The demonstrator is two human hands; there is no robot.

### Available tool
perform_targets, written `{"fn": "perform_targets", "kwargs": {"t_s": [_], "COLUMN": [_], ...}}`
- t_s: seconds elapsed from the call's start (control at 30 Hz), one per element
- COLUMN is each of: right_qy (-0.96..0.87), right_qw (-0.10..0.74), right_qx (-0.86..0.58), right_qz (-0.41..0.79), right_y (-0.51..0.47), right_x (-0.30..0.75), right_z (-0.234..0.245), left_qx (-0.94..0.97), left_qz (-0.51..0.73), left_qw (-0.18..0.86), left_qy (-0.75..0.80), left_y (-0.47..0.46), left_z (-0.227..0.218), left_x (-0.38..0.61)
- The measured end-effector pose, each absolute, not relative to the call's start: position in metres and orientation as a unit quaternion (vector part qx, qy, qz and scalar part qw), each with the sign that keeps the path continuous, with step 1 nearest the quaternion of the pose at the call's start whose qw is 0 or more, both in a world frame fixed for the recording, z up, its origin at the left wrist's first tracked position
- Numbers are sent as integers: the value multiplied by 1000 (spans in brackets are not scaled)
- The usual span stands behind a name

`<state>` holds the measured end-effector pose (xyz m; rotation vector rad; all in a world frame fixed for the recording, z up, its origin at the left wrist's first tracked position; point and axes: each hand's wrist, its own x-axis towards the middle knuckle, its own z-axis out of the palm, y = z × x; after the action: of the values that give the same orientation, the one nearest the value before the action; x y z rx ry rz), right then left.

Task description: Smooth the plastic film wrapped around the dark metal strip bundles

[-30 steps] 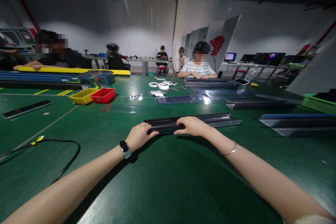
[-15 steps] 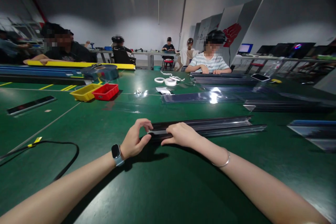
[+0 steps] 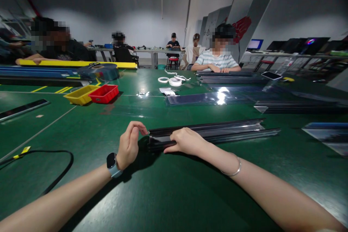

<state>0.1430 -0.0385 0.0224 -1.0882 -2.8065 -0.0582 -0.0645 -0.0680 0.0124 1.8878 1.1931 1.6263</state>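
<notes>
A long dark channel-shaped profile (image 3: 228,129) lies at a slight slant on the green table, its hollow lined with something shiny and clear. Near its left end, my right hand (image 3: 187,141) grips it, the fingers inside the channel and the thumb on the near side. Just left of that end is my left hand (image 3: 129,143), open, its fingers loosely bent toward the profile's end with nothing in them. Whether its fingertips still touch the end, I cannot tell.
Yellow (image 3: 81,95) and red (image 3: 103,94) bins stand at the left, behind a black cable (image 3: 69,152). White tape rolls (image 3: 174,82), clear film (image 3: 190,100) and more dark profiles (image 3: 296,107) lie farther back. Co-workers sit opposite; one holds a yellow bar (image 3: 81,64).
My left hand has drawn away to the left from the profile's end, uncovering it. My right hand keeps its grip on the profile. The view has shifted slightly.
</notes>
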Motion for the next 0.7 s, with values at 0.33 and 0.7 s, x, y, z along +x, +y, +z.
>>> {"fn": "perform_targets", "kwargs": {"t_s": [0.33,0.7], "right_qy": [-921,-921], "right_qw": [60,66], "right_qx": [-384,-371], "right_qz": [2,102], "right_y": [-43,-41], "right_x": [142,142], "right_z": [26,30], "left_qx": [780,851], "left_qz": [396,293], "left_qw": [140,177], "left_qy": [464,399], "left_y": [-72,-74], "left_z": [14,5], "left_x": [-61,-59]}}
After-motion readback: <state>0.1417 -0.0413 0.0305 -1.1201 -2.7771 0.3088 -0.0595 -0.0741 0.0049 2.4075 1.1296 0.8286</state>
